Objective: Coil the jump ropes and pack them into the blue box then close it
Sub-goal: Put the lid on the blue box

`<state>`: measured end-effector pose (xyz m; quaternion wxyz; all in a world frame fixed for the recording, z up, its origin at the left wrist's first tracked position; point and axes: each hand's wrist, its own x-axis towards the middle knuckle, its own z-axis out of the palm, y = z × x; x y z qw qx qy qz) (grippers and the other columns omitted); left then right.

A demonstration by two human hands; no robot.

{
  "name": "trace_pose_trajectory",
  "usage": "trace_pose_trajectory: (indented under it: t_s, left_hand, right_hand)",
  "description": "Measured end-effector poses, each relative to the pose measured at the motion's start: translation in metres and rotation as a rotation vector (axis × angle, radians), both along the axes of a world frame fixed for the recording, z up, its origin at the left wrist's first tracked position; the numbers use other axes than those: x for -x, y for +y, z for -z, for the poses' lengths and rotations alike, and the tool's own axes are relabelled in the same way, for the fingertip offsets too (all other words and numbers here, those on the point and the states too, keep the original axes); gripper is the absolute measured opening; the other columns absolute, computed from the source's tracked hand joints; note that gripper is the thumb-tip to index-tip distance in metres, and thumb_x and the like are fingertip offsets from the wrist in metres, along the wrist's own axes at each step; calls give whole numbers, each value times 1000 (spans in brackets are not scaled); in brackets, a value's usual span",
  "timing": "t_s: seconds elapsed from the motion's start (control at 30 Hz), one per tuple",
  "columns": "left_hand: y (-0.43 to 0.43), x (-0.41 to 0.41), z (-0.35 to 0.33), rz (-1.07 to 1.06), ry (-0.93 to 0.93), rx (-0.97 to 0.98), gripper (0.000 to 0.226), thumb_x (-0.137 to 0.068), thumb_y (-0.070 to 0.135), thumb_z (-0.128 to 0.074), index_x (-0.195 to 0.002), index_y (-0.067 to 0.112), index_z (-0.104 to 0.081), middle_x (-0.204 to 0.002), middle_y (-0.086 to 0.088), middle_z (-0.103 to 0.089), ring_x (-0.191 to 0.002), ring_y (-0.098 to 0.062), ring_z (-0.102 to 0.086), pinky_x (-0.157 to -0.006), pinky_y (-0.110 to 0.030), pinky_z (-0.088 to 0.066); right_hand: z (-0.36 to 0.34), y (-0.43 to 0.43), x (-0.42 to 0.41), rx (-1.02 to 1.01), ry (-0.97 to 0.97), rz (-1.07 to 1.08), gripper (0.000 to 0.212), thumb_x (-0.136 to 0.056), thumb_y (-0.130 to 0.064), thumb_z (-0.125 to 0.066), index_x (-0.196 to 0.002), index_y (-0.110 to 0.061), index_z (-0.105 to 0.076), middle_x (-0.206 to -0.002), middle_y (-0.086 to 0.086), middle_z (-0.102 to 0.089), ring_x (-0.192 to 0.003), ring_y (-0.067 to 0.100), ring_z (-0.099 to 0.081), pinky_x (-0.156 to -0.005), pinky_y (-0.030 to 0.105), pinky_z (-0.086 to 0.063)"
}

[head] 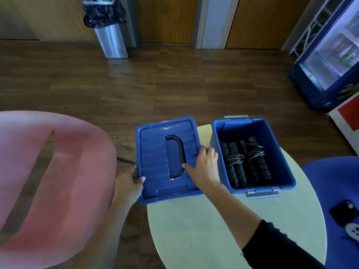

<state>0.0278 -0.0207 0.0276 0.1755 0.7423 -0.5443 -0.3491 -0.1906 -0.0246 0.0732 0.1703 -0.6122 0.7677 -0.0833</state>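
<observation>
Coiled black-handled jump ropes [246,158] lie inside the open blue plastic box [283,152] on a round pale table [194,220]. Beside it, the left hand [130,183] and right hand [203,162] grip opposite edges of the stiff blue plastic lid [155,144] (probably light; the edges offer a sure hold).

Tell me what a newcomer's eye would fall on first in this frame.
The blue lid stands out, gripped at its edges by the left hand and right hand, overhanging the round table's left edge. Right beside it the open blue box sits on the table with coiled jump ropes lying side by side inside. A big pink chair fills the left foreground.
</observation>
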Motion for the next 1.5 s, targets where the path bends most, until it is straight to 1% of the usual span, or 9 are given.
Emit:
trace_pose_trajectory:
  t_s: [0.2, 0.37, 0.57, 0.73, 0.93, 1.07, 1.2, 1.4, 1.5]
  left_hand:
    - [-19, 49, -56, 96, 81, 73, 43, -88, 18, -65, -130, 14, -57, -84, -3, -66, -83, -21, -64, -78, -31, -49]
    - [-18, 108, -79, 166, 98, 114, 35, -86, 14, -66, -121, 12, -62, -79, -3, -62, -76, -18, -55, -68, -20, -35]
    - [0, 169, -78, 239, 113, 19, 30, -84, 14, -68, -113, 8, -61, -68, 3, -56, -73, -18, -56, -67, -24, -40]
    - [9, 203, -74, 253, 123, -39, 23, -84, 13, -68, -104, 5, -62, -85, -7, -63, -73, -20, -57, -61, -23, -40]
    - [6, 220, -69, 255, 70, -51, 23, -86, 16, -67, -106, 7, -61, -95, -10, -66, -82, -23, -60, -67, -25, -43]
    - [-1, 227, -69, 250, 55, -46, 25, -86, 19, -67, -108, 8, -62, -96, -12, -66, -89, -26, -63, -71, -29, -48]
    - [-8, 234, -67, 278, 42, -40, 25, -88, 17, -66, -111, 9, -64, -97, -12, -69, -88, -24, -63, -72, -25, -46]
    - [-15, 234, -60, 275, 23, -91, 27, -86, 16, -65, -112, 8, -66, -81, -5, -63, -80, -21, -61, -65, -21, -43]
    - [-25, 236, -62, 230, 0, -90, 39, -87, 23, -64, -120, 3, -59, -91, -10, -66, -85, -20, -58, -69, -24, -41]
  right_hand:
    - [-53, -11, 57, 39, -172, 152, 66, -82, -42, -71, -129, -4, -42, -129, 17, -37, -121, 33, -35, -102, 35, -30]
    - [-63, -1, 114, -1, -167, 261, 67, -81, -42, -72, -131, -7, -43, -131, 17, -34, -125, 36, -33, -103, 40, -32]
    - [-64, 21, 169, -163, -64, 332, 70, -85, -44, -66, -138, -8, -36, -141, 19, -31, -132, 36, -31, -104, 38, -31]
    - [-52, 30, 198, -239, -82, 391, 63, -85, -42, -63, -132, -6, -41, -137, 19, -35, -127, 37, -33, -100, 39, -34]
    - [-42, 26, 212, -241, -83, 367, 55, -86, -39, -62, -125, -5, -43, -133, 18, -36, -123, 34, -34, -94, 37, -37]
    - [-38, 16, 219, -251, -99, 349, 54, -87, -38, -60, -126, -6, -42, -133, 17, -35, -124, 34, -33, -96, 38, -36]
    - [-33, 7, 226, -278, -92, 345, 54, -87, -37, -59, -128, -6, -42, -134, 17, -35, -125, 34, -33, -99, 39, -35]
    - [-32, -7, 236, -344, -66, 299, 67, -86, -41, -60, -135, -3, -35, -138, 18, -32, -128, 35, -32, -99, 37, -34]
    - [-33, -19, 239, -344, -83, 312, 77, -85, -44, -61, -140, -1, -28, -141, 17, -30, -131, 34, -29, -103, 38, -33]
